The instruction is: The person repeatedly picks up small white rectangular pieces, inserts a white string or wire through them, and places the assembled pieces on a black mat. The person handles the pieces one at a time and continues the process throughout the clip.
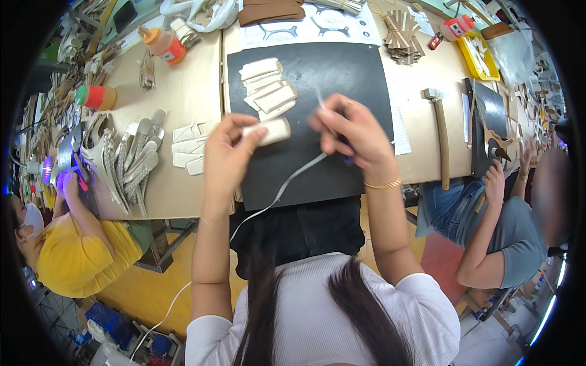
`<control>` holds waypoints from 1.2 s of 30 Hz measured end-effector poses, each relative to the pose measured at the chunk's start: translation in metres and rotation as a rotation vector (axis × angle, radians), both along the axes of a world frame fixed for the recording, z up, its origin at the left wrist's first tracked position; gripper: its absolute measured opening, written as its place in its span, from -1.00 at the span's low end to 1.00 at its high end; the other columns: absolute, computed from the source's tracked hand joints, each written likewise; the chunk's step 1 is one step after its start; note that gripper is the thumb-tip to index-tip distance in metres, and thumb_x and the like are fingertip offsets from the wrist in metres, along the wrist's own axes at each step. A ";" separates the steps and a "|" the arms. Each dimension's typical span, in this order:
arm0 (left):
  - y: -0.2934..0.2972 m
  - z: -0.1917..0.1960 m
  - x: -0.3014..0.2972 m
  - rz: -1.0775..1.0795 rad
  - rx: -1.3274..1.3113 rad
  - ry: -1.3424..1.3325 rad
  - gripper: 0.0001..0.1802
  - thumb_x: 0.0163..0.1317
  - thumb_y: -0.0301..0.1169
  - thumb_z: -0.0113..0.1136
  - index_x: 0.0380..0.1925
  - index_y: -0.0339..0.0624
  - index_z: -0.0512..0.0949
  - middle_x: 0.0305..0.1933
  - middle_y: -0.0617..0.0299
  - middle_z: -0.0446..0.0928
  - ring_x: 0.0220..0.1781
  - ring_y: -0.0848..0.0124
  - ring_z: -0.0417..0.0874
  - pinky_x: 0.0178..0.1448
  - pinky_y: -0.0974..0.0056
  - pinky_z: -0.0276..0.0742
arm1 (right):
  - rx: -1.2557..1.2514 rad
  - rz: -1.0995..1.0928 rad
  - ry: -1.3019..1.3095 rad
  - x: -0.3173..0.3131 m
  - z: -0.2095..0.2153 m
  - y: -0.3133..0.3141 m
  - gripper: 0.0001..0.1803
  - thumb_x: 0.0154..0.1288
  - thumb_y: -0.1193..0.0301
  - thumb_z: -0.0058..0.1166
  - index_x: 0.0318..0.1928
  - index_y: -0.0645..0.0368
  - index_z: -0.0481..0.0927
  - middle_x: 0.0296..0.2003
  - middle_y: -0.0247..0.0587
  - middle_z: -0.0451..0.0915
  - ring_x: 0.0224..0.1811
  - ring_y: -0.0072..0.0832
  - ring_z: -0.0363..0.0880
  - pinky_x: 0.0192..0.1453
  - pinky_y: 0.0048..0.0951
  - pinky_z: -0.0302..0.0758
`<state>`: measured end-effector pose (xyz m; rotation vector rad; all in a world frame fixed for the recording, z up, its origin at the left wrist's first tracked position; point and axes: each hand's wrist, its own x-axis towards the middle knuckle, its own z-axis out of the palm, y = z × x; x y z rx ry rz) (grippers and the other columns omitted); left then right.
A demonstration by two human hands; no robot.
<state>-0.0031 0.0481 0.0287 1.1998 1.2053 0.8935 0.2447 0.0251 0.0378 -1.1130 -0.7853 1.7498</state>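
Observation:
Between the thumb and fingers of my left hand (231, 145) is a small cream leather piece (278, 131) with rounded corners, held just above a black mat (348, 67). My right hand (357, 129) is closed around a thin pen-like tool (321, 100), its tip smeared by motion and apart from the piece. A pale cord (298, 173) runs from beneath this hand over the mat's front edge and down to the left. Beyond my left hand, an overlapping row of similar cream pieces (271, 94) lies on the mat. More cream pieces (188, 146) lie left of that hand.
Braided straps (137, 158) and bottles (97, 97) occupy the left of the table. On the right are a hammer (439, 122), bundled strips (403, 39) and a yellow tray (478, 58). Co-workers sit on both sides, one in a yellow shirt (79, 256).

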 end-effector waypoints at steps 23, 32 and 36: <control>-0.113 -0.028 0.003 -0.323 0.757 1.029 -0.39 0.22 -0.16 0.44 0.22 -0.21 0.59 0.31 0.12 0.50 0.27 0.14 0.47 0.28 -0.02 0.27 | 0.112 0.396 -0.911 -0.049 -0.013 -0.008 -0.66 0.35 0.24 0.28 -0.28 0.35 0.76 -0.67 -0.25 0.57 -0.70 -0.58 0.46 -0.52 -0.43 0.41; -0.111 -0.027 0.002 -0.343 0.730 1.022 -0.40 0.20 -0.14 0.45 0.20 -0.17 0.60 0.34 0.12 0.47 0.30 0.16 0.45 0.29 -0.04 0.25 | 0.109 0.386 -0.984 -0.054 -0.007 -0.009 -0.66 0.25 0.25 0.27 -0.35 0.35 0.74 -0.53 0.13 0.65 -0.41 0.03 0.70 -0.19 -0.14 0.59; -0.108 -0.025 0.002 -0.350 0.724 1.009 -0.40 0.18 -0.15 0.47 0.17 -0.18 0.61 0.40 0.11 0.45 0.29 0.15 0.45 0.29 -0.04 0.25 | 0.122 0.387 -1.003 -0.054 -0.008 -0.009 -0.66 0.25 0.24 0.25 -0.35 0.36 0.74 -0.54 0.13 0.65 -0.41 0.03 0.70 -0.18 -0.13 0.60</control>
